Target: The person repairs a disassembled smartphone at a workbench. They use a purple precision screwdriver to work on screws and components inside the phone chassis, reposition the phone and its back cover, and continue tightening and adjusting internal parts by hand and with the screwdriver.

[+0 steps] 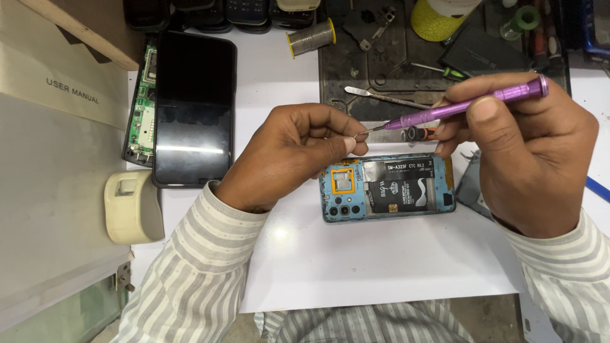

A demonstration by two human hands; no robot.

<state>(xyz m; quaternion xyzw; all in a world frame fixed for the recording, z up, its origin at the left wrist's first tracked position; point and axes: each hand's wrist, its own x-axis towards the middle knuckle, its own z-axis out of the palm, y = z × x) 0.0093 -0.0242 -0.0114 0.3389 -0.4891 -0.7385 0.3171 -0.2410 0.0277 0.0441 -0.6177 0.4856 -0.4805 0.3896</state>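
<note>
Head view, looking down on a white work sheet (381, 267). An opened smartphone (387, 187), back cover off, lies flat between the two hands with its black battery (406, 194), camera cluster and orange-framed shield exposed. The right hand (527, 159) is closed around a purple precision screwdriver (464, 107), whose tip points left toward the left hand (298, 149). The left thumb and forefinger are pinched together at that tip, apparently on a very small part, probably a screw; it is too small to identify.

Risks, as judged: a part this size, held just above the phone's upper edge, could slip from the pinch and drop among the exposed components or roll off the sheet. A slip of the driver tip could prick the fingertip or score the battery. Steel tweezers (381, 96) and a solder spool (311, 38) lie on the dark mat (381, 63) behind; a second phone (194, 108) rests face up at left.
</note>
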